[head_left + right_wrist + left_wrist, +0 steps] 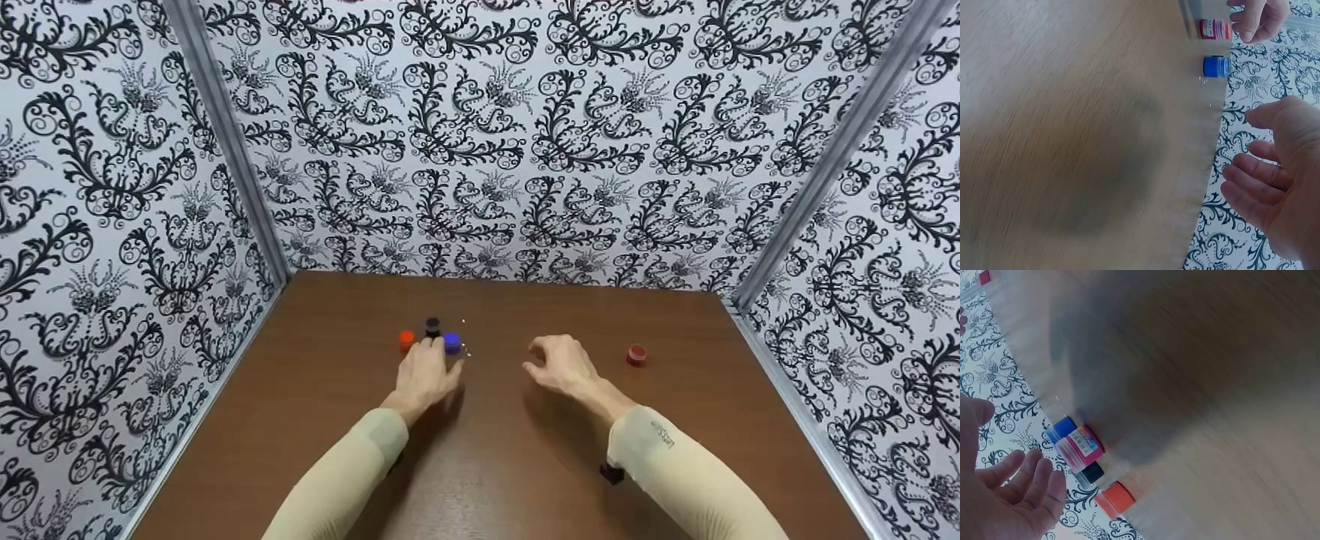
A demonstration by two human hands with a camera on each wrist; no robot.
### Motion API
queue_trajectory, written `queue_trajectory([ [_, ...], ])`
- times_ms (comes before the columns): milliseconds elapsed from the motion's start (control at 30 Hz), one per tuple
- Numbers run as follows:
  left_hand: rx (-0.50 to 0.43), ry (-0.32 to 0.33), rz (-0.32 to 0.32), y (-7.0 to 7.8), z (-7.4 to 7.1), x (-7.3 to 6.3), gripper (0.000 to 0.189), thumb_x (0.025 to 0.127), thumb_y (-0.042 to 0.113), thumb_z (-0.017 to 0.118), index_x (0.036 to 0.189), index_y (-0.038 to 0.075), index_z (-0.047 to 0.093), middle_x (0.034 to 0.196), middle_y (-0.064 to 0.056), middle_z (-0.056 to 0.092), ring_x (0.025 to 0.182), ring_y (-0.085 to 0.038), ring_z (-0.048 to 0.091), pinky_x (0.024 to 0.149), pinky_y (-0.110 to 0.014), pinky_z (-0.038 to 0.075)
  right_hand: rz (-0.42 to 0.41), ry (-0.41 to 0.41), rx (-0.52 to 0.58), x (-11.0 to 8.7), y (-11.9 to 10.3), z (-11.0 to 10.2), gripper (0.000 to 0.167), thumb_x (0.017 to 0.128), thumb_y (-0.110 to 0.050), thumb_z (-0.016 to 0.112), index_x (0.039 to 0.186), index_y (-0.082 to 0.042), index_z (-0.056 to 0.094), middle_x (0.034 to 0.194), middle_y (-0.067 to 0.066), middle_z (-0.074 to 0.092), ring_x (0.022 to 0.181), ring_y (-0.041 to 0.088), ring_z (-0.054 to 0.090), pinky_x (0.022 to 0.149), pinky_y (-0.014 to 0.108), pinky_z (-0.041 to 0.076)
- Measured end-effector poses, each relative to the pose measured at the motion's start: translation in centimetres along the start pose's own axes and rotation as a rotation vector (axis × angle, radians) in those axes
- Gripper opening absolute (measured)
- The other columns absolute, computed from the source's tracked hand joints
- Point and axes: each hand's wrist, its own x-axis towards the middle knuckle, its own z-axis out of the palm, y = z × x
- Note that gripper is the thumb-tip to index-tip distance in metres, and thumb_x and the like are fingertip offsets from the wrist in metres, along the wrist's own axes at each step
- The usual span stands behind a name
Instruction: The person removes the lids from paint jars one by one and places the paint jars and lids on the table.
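Note:
My left hand (426, 375) is just in front of a cluster of small paint jars, its fingers loosely bent and holding nothing. Around its fingertips stand an orange jar (407, 340), a black jar (433, 325) and a blue jar (451, 343). A magenta jar (1081, 449) with a printed label shows in the left wrist view; in the head view the hand hides it. My right hand (564, 365) hovers over the table with loosely curled fingers and nothing in them. To its right sits a red jar (637, 355).
The brown wooden table (480, 465) is bounded at the back and sides by patterned walls (480, 150) with grey metal edging. A few small white specks (466, 349) lie beside the blue jar.

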Motion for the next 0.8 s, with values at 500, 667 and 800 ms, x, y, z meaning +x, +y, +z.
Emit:
queue_trajectory([
  [500, 0.003, -0.025, -0.049, -1.5, -0.4, -0.5, 0.044, 0.102, 0.042, 0.076, 0.114, 0.000, 0.072, 0.108, -0.021, 0.075, 0.104, -0.043, 0.076, 0.093, -0.057, 0.064, -0.020, -0.031, 0.012, 0.4, -1.6, 1.5, 0.026, 0.095, -0.027, 0.087, 0.114, -0.010, 0.083, 0.105, 0.012, 0.086, 0.094, 0.028, 0.079, 0.085, 0.050, 0.066],
  [667, -0.004, -0.008, -0.072, -1.8, -0.6, -0.8, 0.040, 0.101, 0.041, 0.077, 0.113, 0.003, 0.071, 0.105, -0.018, 0.075, 0.101, -0.042, 0.076, 0.090, -0.056, 0.065, -0.054, -0.028, 0.025, 0.7, -2.3, 1.9, 0.027, 0.095, -0.026, 0.086, 0.114, -0.008, 0.083, 0.107, 0.014, 0.086, 0.096, 0.031, 0.080, 0.087, 0.052, 0.066],
  [800, -0.006, 0.005, -0.087, -2.1, -0.7, -0.9, 0.043, 0.100, 0.039, 0.078, 0.119, 0.001, 0.071, 0.108, -0.019, 0.075, 0.102, -0.043, 0.075, 0.090, -0.057, 0.065, -0.084, -0.024, 0.022, 0.9, -3.0, 2.1, 0.026, 0.094, -0.025, 0.086, 0.113, -0.008, 0.082, 0.106, 0.014, 0.085, 0.096, 0.033, 0.079, 0.087, 0.053, 0.066],
])
